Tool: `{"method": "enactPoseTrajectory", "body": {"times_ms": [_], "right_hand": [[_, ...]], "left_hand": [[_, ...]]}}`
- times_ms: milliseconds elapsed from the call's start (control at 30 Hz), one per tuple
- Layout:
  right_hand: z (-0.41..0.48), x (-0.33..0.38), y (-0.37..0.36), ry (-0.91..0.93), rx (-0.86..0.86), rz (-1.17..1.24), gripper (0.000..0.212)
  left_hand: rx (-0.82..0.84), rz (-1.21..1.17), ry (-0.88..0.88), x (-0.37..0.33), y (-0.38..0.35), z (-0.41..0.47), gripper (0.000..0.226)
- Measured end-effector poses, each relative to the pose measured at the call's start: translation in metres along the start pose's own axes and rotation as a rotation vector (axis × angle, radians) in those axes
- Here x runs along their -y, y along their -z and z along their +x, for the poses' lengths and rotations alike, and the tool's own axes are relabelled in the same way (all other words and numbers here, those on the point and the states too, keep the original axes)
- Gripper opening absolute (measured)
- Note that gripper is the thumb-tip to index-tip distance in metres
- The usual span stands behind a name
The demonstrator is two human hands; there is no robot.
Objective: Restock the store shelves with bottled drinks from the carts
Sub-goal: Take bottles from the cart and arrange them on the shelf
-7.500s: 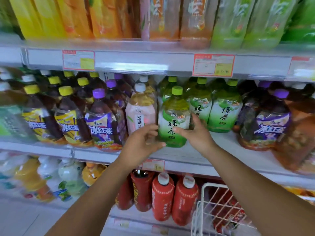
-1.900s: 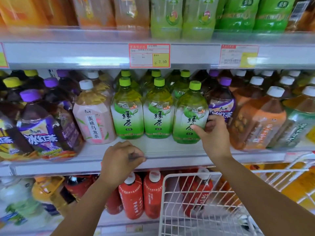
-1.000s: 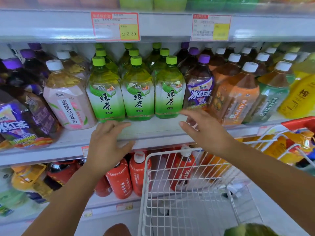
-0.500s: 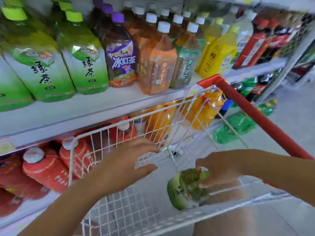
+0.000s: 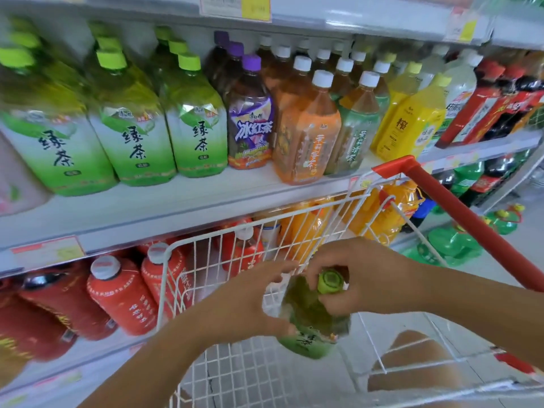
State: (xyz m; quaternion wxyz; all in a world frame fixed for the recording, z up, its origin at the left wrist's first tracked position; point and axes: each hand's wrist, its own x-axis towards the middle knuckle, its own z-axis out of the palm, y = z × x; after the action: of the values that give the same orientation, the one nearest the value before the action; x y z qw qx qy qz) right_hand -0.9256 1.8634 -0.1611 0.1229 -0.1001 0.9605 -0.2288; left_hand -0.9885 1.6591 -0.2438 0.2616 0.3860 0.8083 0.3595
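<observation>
White wire shopping cart (image 5: 188, 278) stood beneath both hands, its smooth red handle (image 5: 471, 222) to their right. The right hand (image 5: 374, 278) gripped the neck of a green-capped plastic tea bottle (image 5: 312, 322) over the cart, and the left hand (image 5: 247, 301) clasped its side. Beyond them, a pale shelf (image 5: 147, 207) carried glossy shelved tea bottles (image 5: 197, 125).

The premises are identified as a retail shop, seen from within a drinks aisle. Tiered shelves (image 5: 176, 207) are stocked with facing rows of bottled drinks (image 5: 138, 136), grouped by label and cap colour. Printed price tags (image 5: 235, 7) are fixed along the shelf edges. A wire cart (image 5: 223, 260) with a red handle (image 5: 459, 210) is stood against the shelving. Green items (image 5: 453, 245) low at the right are blurred and are taken to be further stock.
</observation>
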Motion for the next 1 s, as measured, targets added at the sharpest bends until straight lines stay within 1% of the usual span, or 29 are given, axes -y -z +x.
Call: {"method": "enactPoseTrajectory", "body": {"times_ms": [67,167,200,233,267,300,333,400,433,500,567,600,667,733,800,900,1000], "right_hand": [[0.007,0.023,0.015,0.107,-0.105,0.064,0.026],[0.012,0.052,0.031,0.232,-0.219,0.254,0.031],[0.026,0.056,0.037,0.256,-0.228,0.321,0.039],[0.039,0.061,0.039,0.261,-0.228,0.354,0.059],[0.054,0.062,0.039,0.253,-0.234,0.384,0.083],[0.07,0.064,0.036,0.213,-0.244,0.459,0.103],[0.085,0.067,0.027,0.196,-0.241,0.496,0.114],[0.097,0.086,0.003,0.31,-0.182,0.468,0.108],[0.1,0.097,-0.009,0.349,-0.213,0.456,0.103],[0.109,0.113,-0.018,0.355,-0.296,0.502,0.093],[0.134,0.13,-0.016,0.4,-0.344,0.551,0.089],[0.146,0.136,-0.014,0.403,-0.347,0.57,0.09],[0.168,0.145,-0.014,0.414,-0.361,0.586,0.093],[0.182,0.152,-0.018,0.439,-0.372,0.562,0.095],[0.195,0.161,-0.022,0.449,-0.379,0.547,0.095],[0.21,0.173,-0.031,0.467,-0.364,0.544,0.093],[0.224,0.182,-0.039,0.444,-0.384,0.554,0.095]], "left_hand": [[-0.077,-0.096,-0.023,-0.007,0.01,-0.006,0.092],[-0.354,-0.121,-0.033,-0.011,0.037,-0.025,0.096],[-0.432,-0.138,-0.041,-0.013,0.048,-0.034,0.095],[-0.499,-0.167,-0.048,-0.013,0.06,-0.043,0.093],[-0.568,-0.19,-0.054,-0.014,0.072,-0.052,0.091],[-0.643,-0.204,-0.06,-0.013,0.083,-0.06,0.09],[-0.715,-0.207,-0.067,-0.014,0.094,-0.068,0.09],[-0.808,-0.172,-0.067,-0.013,0.115,-0.082,0.093],[-0.83,-0.141,-0.064,-0.013,0.124,-0.088,0.094],[-0.846,-0.086,-0.07,-0.008,0.142,-0.101,0.096],[-0.836,-0.058,-0.044,0.007,0.157,-0.116,0.101],[-0.844,-0.025,-0.002,0.019,0.163,-0.124,0.103],[-0.891,0.138,0.173,0.057,0.168,-0.141,0.104],[-0.874,0.415,0.358,0.096,0.165,-0.154,0.097],[-0.852,0.639,0.435,0.131,0.157,-0.157,0.082],[-0.945,0.732,0.393,0.152,0.149,-0.157,0.058],[-1.05,0.708,0.279,0.158,0.143,-0.16,0.047]]}}
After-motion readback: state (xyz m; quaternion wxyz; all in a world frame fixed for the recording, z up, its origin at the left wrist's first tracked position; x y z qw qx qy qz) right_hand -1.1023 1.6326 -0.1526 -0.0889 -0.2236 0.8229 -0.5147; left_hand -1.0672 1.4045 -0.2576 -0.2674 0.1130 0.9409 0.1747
